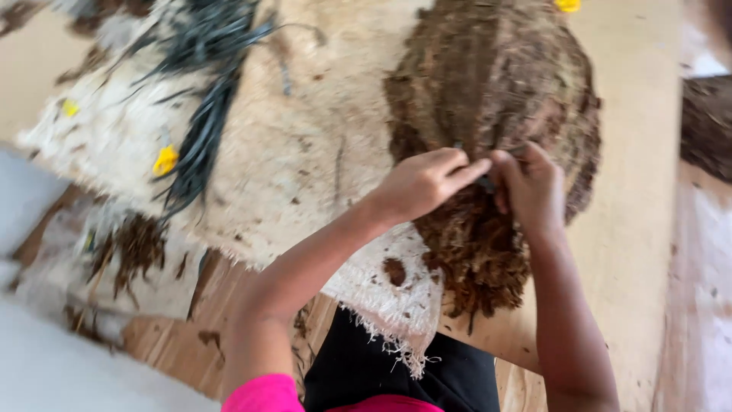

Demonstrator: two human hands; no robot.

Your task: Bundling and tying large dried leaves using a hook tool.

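A big mound of brown fibrous material (488, 84) lies on a pale, frayed woven sack (305, 160) spread over a light wooden board. My left hand (423, 181) and my right hand (534, 187) meet at the near side of the mound, fingertips pinched together on a thin dark strand of it. The picture is blurred, so the strand's exact shape is unclear. My arms reach in from the bottom, with a pink sleeve at the left one.
A bundle of dark thin cords (206, 84) lies across the sack at upper left, with small yellow tags (165, 160) beside it. Loose brown fibre (133, 248) lies at lower left. Another brown heap (707, 122) shows at the right edge.
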